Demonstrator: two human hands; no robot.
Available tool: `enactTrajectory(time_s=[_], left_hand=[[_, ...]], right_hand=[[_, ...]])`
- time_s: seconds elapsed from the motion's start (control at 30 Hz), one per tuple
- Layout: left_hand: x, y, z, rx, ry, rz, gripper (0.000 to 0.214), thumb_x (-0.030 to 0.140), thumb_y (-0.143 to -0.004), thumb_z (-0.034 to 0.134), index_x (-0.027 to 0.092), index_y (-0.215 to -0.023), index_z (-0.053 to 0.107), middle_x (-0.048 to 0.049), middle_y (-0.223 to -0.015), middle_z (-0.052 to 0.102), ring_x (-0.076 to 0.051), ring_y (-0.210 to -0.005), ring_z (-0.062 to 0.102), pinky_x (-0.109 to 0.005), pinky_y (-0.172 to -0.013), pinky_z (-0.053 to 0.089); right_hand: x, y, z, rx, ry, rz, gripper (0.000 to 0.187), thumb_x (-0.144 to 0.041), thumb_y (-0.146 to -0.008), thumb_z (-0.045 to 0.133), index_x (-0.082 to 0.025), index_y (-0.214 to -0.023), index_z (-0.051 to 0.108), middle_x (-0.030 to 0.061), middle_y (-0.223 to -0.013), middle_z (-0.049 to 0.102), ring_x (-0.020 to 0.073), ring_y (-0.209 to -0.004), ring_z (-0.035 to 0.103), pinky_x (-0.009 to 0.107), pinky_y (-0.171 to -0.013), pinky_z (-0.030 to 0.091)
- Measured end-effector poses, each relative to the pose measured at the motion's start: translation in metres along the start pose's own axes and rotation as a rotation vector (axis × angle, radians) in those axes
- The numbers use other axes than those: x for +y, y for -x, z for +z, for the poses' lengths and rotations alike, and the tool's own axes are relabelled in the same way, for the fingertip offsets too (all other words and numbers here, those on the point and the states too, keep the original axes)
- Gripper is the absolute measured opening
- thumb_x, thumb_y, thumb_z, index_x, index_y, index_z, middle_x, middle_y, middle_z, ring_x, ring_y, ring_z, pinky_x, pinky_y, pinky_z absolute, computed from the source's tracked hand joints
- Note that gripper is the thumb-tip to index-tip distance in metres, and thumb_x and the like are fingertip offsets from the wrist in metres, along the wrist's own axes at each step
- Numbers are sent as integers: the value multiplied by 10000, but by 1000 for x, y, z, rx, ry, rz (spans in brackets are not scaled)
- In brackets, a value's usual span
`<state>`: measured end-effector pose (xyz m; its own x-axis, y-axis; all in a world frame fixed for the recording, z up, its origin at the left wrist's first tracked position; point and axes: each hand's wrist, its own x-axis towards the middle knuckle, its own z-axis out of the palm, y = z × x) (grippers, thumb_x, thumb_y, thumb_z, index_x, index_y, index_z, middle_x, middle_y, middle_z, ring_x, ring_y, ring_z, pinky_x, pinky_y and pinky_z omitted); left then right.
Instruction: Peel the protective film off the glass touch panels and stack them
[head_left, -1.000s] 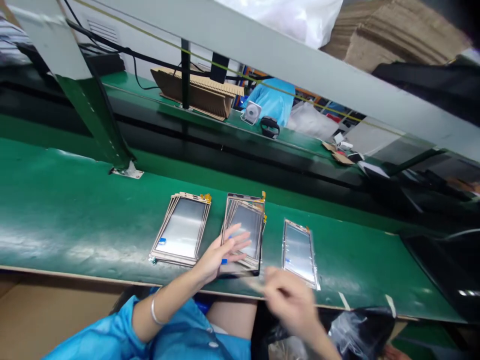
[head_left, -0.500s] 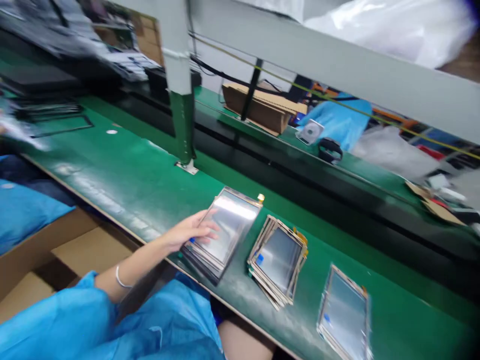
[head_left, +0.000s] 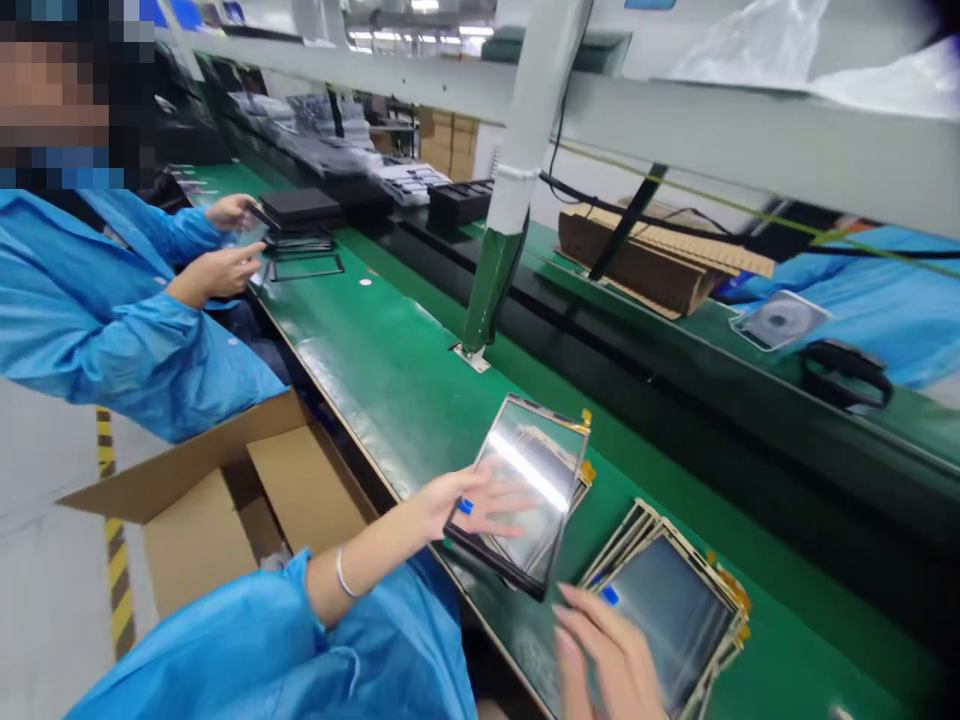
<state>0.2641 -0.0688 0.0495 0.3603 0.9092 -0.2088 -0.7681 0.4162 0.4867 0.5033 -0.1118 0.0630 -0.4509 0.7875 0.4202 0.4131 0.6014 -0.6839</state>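
Note:
My left hand [head_left: 465, 505] grips the near corner of a glass screen panel [head_left: 529, 480], fingers over its face, and holds it tilted just above a stack of like panels [head_left: 581, 472] on the green bench [head_left: 390, 370]. A blue tab sits by my fingertips. My right hand [head_left: 607, 655] reaches up from the bottom edge with fingers stretched out, its tips touching the near edge of a second fanned stack of panels [head_left: 675, 610] to the right. It holds nothing.
A co-worker in a blue coat [head_left: 112, 300] sits at the left, hands [head_left: 217, 270] busy with a dark frame. An open cardboard box [head_left: 225, 500] stands below the bench edge. A grey-green post [head_left: 495, 270], black trays [head_left: 300, 205], a cardboard bundle [head_left: 645, 265] and a black tape roll [head_left: 844, 372] lie beyond.
The view has swung left, bringing the co-worker in. My left hand has raised the top panel off the left stack. My right hand has come back in at the second stack.

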Motion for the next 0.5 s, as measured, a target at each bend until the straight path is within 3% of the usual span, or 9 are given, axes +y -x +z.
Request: enactTrajectory(time_s=[0.07,0.13,0.23,0.4,0.5], left_hand=[[-19,-14,17,-114,112,-65,600,338,-818,618,267,-1364,380,-143,-1311,543,-317,-1229,499,-451,-884,455],[-29,-24,32,-151,162,-112,601,473,-862,532,253,-1390,348,-165,-1325,527,-317,-1214,511,-368,-809,472],[-35,-28,50,-167,150,-122,705,630,-866,395,233,-1436,275,-168,-1358,499,-299,-1220,505,-329,-806,451],[-45,-22,61,-138,-1,-94,786,722,-818,353,255,-1445,278,-133,-1375,500,-300,-1285,433,-426,-1006,331],[-53,-17,60,-140,-79,-127,762,641,-810,500,261,-1435,284,-149,-1388,481,-313,-1283,437,-453,-978,372]], right_hand=[[-19,-12,8,69,155,-138,315,-145,-872,539,-250,-1169,558,105,-1110,618,270,-1011,571,441,-855,443],[-28,-28,15,95,268,-192,286,-169,-900,504,-184,-1183,545,116,-1087,629,251,-985,577,397,-824,454],[-28,-40,20,115,333,-149,257,-214,-915,511,-137,-1158,545,115,-1010,647,218,-899,590,340,-762,466],[-19,-42,17,134,324,-87,173,-248,-924,498,-145,-1009,607,66,-804,651,174,-708,591,290,-639,452],[-11,-45,-3,182,178,16,212,-245,-944,446,-178,-869,633,37,-781,654,150,-701,610,266,-619,469]])
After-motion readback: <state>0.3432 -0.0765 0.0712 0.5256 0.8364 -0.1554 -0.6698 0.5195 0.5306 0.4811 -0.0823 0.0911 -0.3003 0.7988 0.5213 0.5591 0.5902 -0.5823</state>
